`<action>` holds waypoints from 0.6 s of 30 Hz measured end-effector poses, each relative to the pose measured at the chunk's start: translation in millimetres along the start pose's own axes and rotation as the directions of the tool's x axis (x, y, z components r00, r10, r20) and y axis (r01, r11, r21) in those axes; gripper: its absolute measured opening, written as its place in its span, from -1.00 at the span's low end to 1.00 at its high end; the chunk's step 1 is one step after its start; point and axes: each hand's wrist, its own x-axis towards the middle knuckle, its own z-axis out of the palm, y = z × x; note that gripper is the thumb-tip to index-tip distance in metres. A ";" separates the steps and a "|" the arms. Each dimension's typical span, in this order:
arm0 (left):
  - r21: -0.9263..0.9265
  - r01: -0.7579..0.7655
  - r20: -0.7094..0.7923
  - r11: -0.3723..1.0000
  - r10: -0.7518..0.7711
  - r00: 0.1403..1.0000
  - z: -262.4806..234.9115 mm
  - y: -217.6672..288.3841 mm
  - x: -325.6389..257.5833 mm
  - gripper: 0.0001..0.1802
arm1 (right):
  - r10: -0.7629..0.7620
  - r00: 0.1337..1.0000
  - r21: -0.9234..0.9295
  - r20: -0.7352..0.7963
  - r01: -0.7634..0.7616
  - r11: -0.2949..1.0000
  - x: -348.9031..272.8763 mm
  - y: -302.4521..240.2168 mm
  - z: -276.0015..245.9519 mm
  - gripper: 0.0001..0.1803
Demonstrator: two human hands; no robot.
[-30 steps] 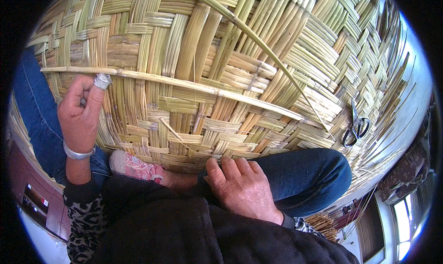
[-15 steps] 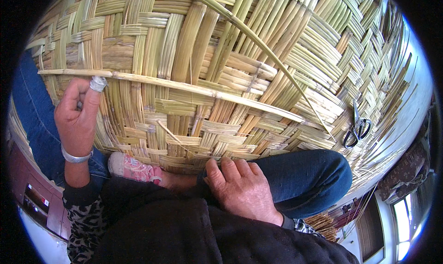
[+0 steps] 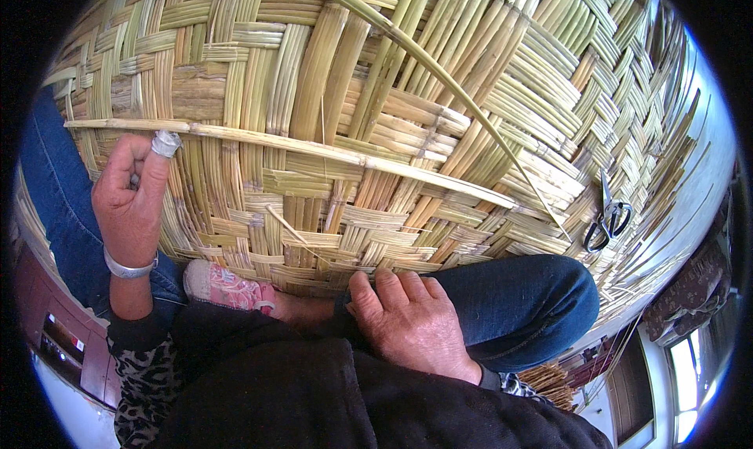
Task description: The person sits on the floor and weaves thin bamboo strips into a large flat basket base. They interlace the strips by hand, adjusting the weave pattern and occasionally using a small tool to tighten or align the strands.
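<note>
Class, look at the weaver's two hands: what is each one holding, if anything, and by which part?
The left hand pinches the long flat reed strip near its left end. The right hand holds nothing; its fingers rest on the near edge of the woven mat.

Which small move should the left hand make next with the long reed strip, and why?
Probably the left hand should push the long reed strip further under the raised strands of the woven mat. The strip lies loose across the weave and is gripped only at its left end, while the right hand presses the mat's near edge down.
</note>
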 end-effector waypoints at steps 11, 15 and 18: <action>0.034 0.047 0.041 0.998 -0.049 0.998 -3.4 -0.9 -2.6 -0.86 | -0.008 1.000 0.004 -0.019 0.008 1.000 -0.3 1.3 -0.3 -0.56; 0.033 0.045 0.018 0.998 -0.046 0.999 -1.1 -1.6 -2.4 -0.85 | 0.001 1.000 0.007 0.002 -0.001 1.000 -0.1 1.6 -1.1 -0.56; -0.002 0.016 0.017 1.000 -0.016 1.000 -2.7 -1.2 -1.7 -0.86 | 0.008 1.000 0.008 0.003 -0.008 1.000 -0.3 1.2 -1.9 -0.57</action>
